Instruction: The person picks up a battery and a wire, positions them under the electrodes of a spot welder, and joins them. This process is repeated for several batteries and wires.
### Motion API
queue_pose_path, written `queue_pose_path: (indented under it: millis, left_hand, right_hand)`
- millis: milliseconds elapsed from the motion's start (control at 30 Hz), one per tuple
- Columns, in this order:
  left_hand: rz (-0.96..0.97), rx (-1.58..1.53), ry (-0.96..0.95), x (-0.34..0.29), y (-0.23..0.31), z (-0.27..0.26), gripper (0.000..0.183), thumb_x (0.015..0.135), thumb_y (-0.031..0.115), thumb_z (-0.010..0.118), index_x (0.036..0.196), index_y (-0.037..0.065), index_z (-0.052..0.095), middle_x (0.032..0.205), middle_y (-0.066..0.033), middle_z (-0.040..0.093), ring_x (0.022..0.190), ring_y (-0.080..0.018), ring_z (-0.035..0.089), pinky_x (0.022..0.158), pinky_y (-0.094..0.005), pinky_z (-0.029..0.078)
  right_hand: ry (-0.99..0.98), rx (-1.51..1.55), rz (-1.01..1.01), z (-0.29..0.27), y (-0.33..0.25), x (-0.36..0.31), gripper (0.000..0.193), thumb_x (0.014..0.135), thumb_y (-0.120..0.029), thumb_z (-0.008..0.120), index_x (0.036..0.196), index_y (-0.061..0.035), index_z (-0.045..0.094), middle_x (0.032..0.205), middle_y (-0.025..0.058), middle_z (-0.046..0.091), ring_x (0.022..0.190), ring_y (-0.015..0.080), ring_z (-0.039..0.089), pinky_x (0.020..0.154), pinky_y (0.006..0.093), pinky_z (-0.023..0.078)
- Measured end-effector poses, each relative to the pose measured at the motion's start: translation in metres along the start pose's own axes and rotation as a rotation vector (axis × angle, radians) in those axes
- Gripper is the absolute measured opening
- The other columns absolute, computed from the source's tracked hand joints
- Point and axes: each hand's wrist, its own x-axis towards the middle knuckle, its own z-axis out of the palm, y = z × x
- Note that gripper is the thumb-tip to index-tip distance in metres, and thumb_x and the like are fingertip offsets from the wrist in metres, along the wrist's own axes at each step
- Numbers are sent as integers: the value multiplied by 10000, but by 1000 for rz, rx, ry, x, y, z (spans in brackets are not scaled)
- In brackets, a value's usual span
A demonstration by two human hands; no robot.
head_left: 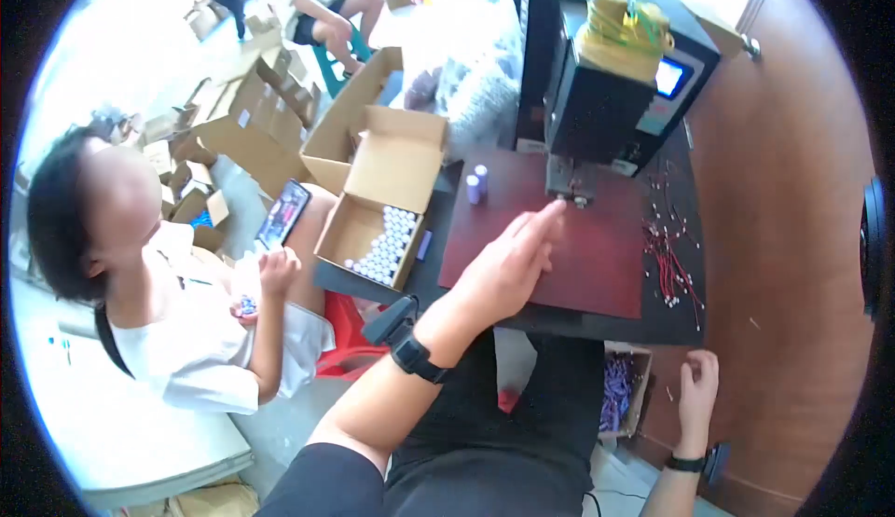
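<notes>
My left hand [511, 263] reaches over the dark red mat [597, 275] with its fingers stretched forward. Its fingertips come up to the metal head [569, 181] at the front of a black benchtop machine [601, 107]. No object shows in this hand. Two purple cylindrical battery cells [476, 184] stand upright on the mat to the left of the machine. Off the table's right front corner is my right hand [697, 394], raised, with fingers loosely bent and apart and nothing visible in them. Red wire leads [667, 270] with white ends lie nearest to it on the tabletop.
An open cardboard box [373, 237] of white-topped cells stands at the table's left edge. Below the front edge sits a box of purple pieces [618, 391]. A seated person [200, 312] holds a phone [282, 214] at left. Yellow rolls [620, 37] top the machine.
</notes>
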Motion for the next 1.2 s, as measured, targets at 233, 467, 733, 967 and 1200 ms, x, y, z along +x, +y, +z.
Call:
queue_pose_path:
  millis: [233,467,733,967,1200]
  left_hand:
    - [89,176,131,-4,12,-9,553,965,25,582,1482,-7,389,1122,-160,561,1037,-329,617,925,-381,519]
    - [151,80,141,2,3,0,559,914,-36,552,1453,-15,408,1112,-160,578,1058,-303,624,976,-393,499]
    - [243,334,235,-1,-1,-12,570,886,-172,504,1425,9,460,1261,-162,528,1134,-264,625,986,-347,501]
    - [-105,-59,255,-4,-5,2,440,911,-63,660,1332,16,558,1181,-124,627,1050,-241,704,899,-321,544]
    - [-87,174,212,-4,1,3,274,942,30,680,1211,-18,661,1090,-132,737,1013,-177,699,910,-301,532]
  right_hand:
    - [52,-512,-129,91,-25,134,245,888,-214,728,1044,-32,677,1081,152,638,1053,375,610,909,478,490]
    - [182,-496,-186,55,-41,145,164,871,-221,699,854,-61,734,942,127,681,936,365,655,815,476,509]
    - [380,-421,-466,14,-94,143,160,878,-189,705,880,-39,763,931,110,723,834,313,695,761,405,534]
    - [436,-152,-431,7,-80,132,105,909,-110,723,902,-11,759,901,89,736,730,171,683,697,309,527]
    - [251,234,-32,44,-60,135,159,976,-140,658,1050,-21,734,723,76,709,674,140,672,642,297,519]
